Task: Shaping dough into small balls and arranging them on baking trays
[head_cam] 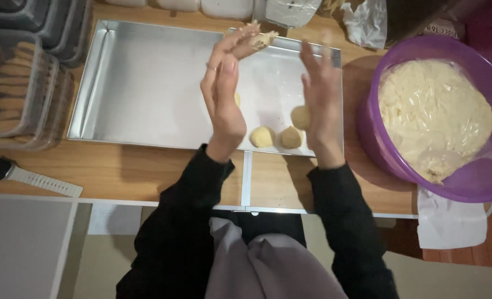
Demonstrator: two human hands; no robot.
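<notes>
My left hand (223, 97) is raised edge-on over the trays, and its fingertips pinch a small pale piece of dough (261, 39). My right hand (320, 99) stands opposite it, palm facing in, fingers straight and apart, with nothing in it. Below and between the hands lie three round dough balls (262, 137) (290, 137) (300, 117) at the near edge of the right metal tray (273, 77). A fourth ball (237, 99) shows only as a sliver behind my left hand.
A larger bare metal tray (141, 83) lies to the left. A purple bowl (478, 182) of dough under plastic film stands at the right. Clear boxes of biscuits (13, 83) are stacked far left, with a wristwatch (2, 169) near the table's front edge.
</notes>
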